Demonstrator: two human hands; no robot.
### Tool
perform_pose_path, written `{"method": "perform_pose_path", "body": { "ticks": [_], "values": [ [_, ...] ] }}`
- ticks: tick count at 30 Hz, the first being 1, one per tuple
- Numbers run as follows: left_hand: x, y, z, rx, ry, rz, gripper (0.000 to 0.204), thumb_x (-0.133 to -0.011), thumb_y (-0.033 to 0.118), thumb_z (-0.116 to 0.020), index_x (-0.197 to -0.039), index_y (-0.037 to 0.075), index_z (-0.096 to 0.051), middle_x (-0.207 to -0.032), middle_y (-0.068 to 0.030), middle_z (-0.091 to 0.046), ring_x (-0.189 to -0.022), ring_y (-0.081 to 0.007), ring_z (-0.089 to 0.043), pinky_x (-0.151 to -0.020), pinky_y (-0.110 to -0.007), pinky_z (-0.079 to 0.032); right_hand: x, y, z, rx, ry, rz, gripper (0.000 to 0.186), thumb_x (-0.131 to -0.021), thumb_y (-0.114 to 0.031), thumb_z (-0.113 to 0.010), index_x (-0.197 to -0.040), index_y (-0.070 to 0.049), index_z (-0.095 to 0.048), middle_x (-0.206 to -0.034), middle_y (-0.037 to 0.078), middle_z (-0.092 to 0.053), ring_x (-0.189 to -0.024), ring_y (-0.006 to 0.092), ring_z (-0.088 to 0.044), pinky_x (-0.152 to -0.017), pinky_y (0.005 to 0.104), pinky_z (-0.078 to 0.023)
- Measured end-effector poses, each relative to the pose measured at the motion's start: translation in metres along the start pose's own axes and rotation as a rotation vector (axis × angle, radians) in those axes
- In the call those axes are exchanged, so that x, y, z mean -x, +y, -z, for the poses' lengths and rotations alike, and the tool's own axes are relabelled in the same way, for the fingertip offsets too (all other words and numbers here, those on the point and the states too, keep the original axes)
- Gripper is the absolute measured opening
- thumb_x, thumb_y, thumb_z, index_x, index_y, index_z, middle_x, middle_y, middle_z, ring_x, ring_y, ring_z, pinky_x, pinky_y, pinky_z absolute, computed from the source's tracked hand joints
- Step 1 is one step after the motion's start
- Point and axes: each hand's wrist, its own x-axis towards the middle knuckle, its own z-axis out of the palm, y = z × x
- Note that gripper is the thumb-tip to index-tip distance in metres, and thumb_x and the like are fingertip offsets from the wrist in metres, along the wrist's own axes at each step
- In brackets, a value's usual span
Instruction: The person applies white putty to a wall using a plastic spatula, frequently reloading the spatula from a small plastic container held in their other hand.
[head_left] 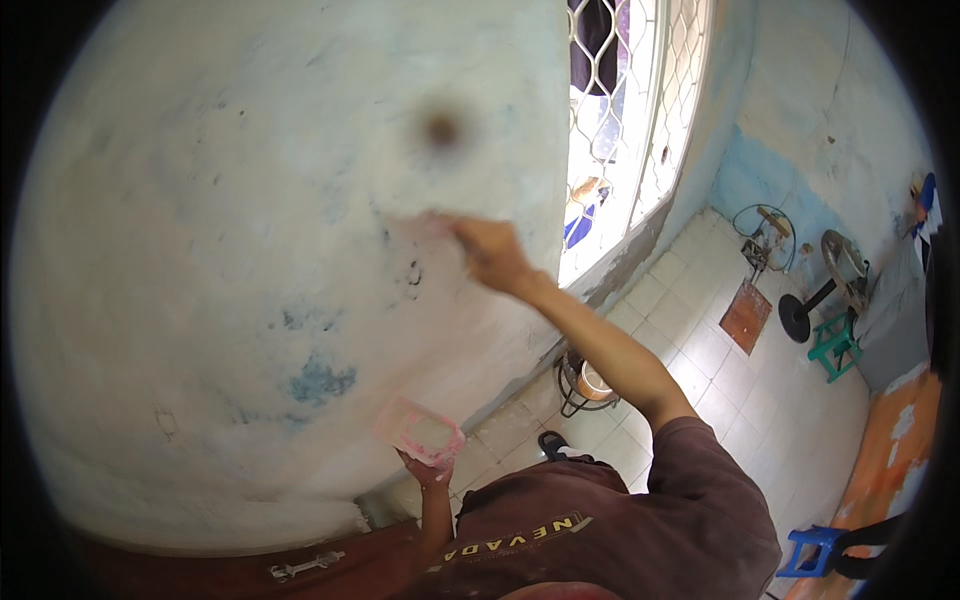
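Observation:
My left hand (430,470), low in front of the wall, is closed on a pinkish plastic tub (390,420) smeared with pale paste. Higher up, my right hand (492,255) reaches out to the wall (250,200), its fingers closed round a flat pinkish tool (415,222). Motion blurs the tool, so its exact kind does not show; it is at or close to the wall surface. Pale, patchy coating covers the wall, with a blue patch (322,380) and small dark marks (413,272) below the tool.
A window with a white metal grille (600,140) is right of my reach. Below it, an orange bucket (594,382) sits in a black stand on the tiled floor (690,350). Farther right are a fan (825,290), a green stool (835,345) and a blue stool (812,552).

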Motion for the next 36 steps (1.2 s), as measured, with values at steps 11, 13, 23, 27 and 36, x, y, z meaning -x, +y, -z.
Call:
{"method": "perform_pose_path", "body": {
  "ticks": [11,13,23,27,36],
  "values": [
    [0.002,0.010,0.016,0.056,-0.009,-0.107,0.056,-0.100,0.056,-0.048,-0.142,0.020,-0.051,-0.143,-0.0034,-0.054,-0.128,-0.0332,-0.055,-0.104,-0.061,-0.048,-0.114,0.050,0.042,0.334,0.678,-0.523,0.045,-0.108,-0.034,-0.044,-0.145,-0.009,-0.050,-0.094,0.022,-0.071,-0.077,0.0430,-0.068,-0.071,0.0492,-0.052],
    [0.004,0.020,0.023,0.128,-0.079,-0.040,0.056,-0.100,0.057,-0.048,-0.142,0.019,-0.052,-0.143,-0.0042,-0.055,-0.126,-0.0337,-0.056,-0.101,-0.059,-0.050,-0.121,0.017,0.009,0.317,0.655,-0.403,0.038,-0.108,-0.028,-0.044,-0.138,-0.007,-0.055,-0.093,0.023,-0.070,-0.077,0.0445,-0.067,-0.066,0.0508,-0.050],
    [0.004,0.039,0.045,0.315,-0.169,0.133,0.058,-0.098,0.061,-0.049,-0.138,0.020,-0.056,-0.129,-0.0095,-0.062,-0.102,-0.0379,-0.064,-0.070,-0.052,-0.059,-0.058,-0.055,-0.037,0.014,0.126,0.144,0.036,-0.086,0.011,-0.061,-0.117,-0.004,-0.069,-0.116,0.013,-0.073,-0.098,0.0284,-0.074,-0.080,0.0367,-0.059],
    [0.008,0.042,0.011,0.307,-0.337,0.143,0.060,-0.098,0.063,-0.048,-0.139,0.021,-0.055,-0.128,-0.0089,-0.063,-0.096,-0.0384,-0.066,-0.067,-0.053,-0.058,-0.085,0.047,0.062,0.246,0.572,-0.350,0.038,-0.100,-0.002,-0.052,-0.138,-0.001,-0.059,-0.107,0.014,-0.074,-0.092,0.0191,-0.070,-0.082,0.0320,-0.053],
    [0.006,0.023,0.045,0.219,0.051,0.068,0.063,-0.097,0.068,-0.045,-0.139,0.022,-0.054,-0.132,-0.0058,-0.061,-0.100,-0.0371,-0.065,-0.081,-0.058,-0.057,-0.099,0.021,-0.006,0.379,0.582,-0.154,0.041,-0.079,0.005,-0.055,-0.118,-0.007,-0.063,-0.102,0.016,-0.070,-0.092,0.0399,-0.068,-0.075,0.0452,-0.054]
  ]
}}
